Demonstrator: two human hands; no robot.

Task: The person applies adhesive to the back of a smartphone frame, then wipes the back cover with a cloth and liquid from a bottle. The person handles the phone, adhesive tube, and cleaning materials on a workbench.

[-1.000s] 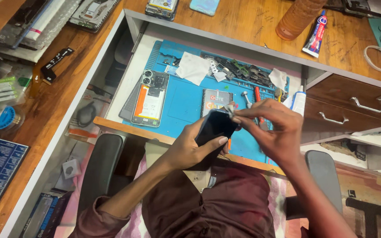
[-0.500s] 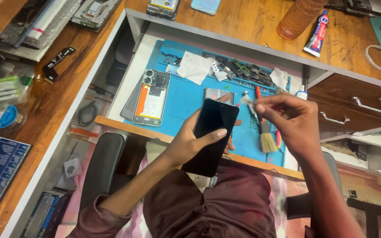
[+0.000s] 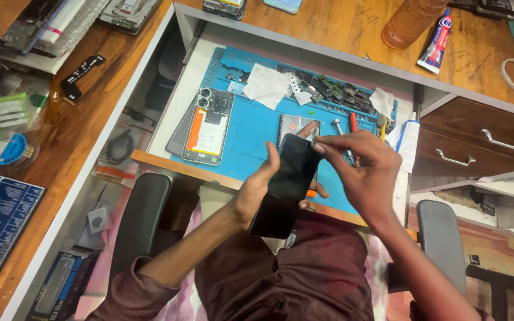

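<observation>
My left hand (image 3: 256, 189) holds a black phone (image 3: 287, 185) from below, dark glass side up, tilted over my lap at the front edge of the pull-out tray. My right hand (image 3: 361, 172) reaches in from the right. Its thumb and forefinger are pinched together at the phone's top right corner. Just behind the phone, a dark rectangular part (image 3: 292, 126) lies on the blue work mat (image 3: 251, 128). An opened phone with an orange battery (image 3: 206, 128) rests on the mat's left side.
White tissues (image 3: 267, 86), small parts and screwdrivers (image 3: 352, 126) line the mat's far edge. A white tube (image 3: 408, 142) stands at its right. On the wooden desk are a glue tube (image 3: 437, 41) and a brown bottle (image 3: 411, 21). Drawers (image 3: 483, 142) are at the right and chair armrests (image 3: 141, 220) flank me.
Half a second ago my right hand held a brush off to the right of the phone. Now the brush is out of that hand and its fingers pinch the phone's top corner.
</observation>
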